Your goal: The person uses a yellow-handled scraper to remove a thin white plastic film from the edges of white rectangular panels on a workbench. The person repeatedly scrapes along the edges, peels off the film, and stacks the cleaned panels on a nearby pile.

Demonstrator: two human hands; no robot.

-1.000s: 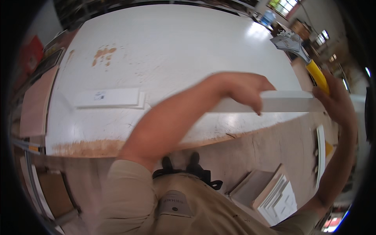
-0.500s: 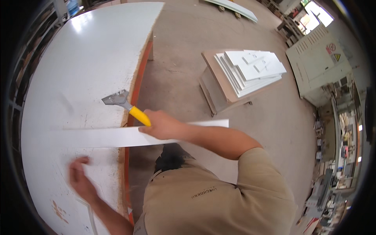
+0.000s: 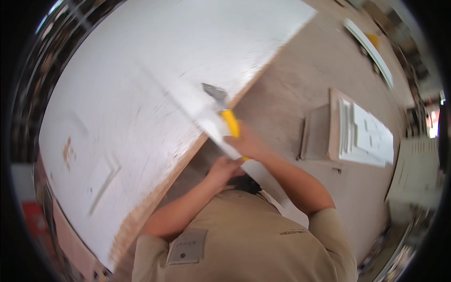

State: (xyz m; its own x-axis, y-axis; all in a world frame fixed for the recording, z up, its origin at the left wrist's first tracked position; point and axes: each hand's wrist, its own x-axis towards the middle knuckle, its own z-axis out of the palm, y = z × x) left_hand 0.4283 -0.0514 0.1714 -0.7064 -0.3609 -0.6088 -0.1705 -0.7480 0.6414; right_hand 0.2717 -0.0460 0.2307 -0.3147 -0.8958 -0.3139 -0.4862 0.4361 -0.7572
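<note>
My right hand is closed around the yellow handle of a scraper. The scraper's grey metal head points away from me, over the worktable's edge. Beneath that hand runs a long narrow white strip, slanting from the white tabletop past the edge toward my body. My left hand has its fingers closed at the strip's near side, close below the right hand. Motion blurs both hands, and the left fingertips are partly hidden.
A thin L-shaped piece lies on the tabletop near a brown stain. To the right, a stack of white panels rests on a brown stand. Farther off lies a long white board on the floor. A pale cabinet stands at the far right.
My left hand has left its place over the tabletop and come to the strip beside my right hand. The view has turned left, and the strip now slants. The scraper stays in my right hand.
</note>
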